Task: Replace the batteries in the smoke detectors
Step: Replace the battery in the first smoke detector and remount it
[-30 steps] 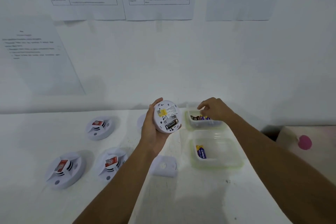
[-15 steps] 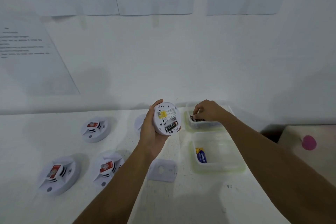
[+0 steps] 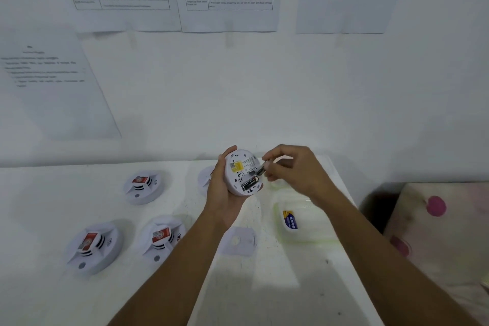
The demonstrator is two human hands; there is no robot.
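Observation:
My left hand [image 3: 221, 194] holds a round white smoke detector [image 3: 242, 172] upright, its back facing me. One black battery [image 3: 250, 183] lies in its open compartment. My right hand [image 3: 293, 169] pinches a second dark battery [image 3: 262, 169] by its end and holds it against the upper slot of the compartment. A loose white battery cover [image 3: 239, 241] lies on the table below my left wrist. The near plastic tub [image 3: 312, 222] holds a blue and yellow battery [image 3: 289, 219]. The far tub is mostly hidden behind my right hand.
Three more white smoke detectors with red labels lie on the white table at left [image 3: 143, 186], [image 3: 91, 246], [image 3: 162, 237]. Another [image 3: 205, 178] is half hidden behind my left hand. Printed sheets hang on the wall. A pink-dotted cloth [image 3: 436, 233] lies at right.
My right hand has left the far tub with a battery in its fingers and moved left to the detector's compartment. My left hand kept the detector in place.

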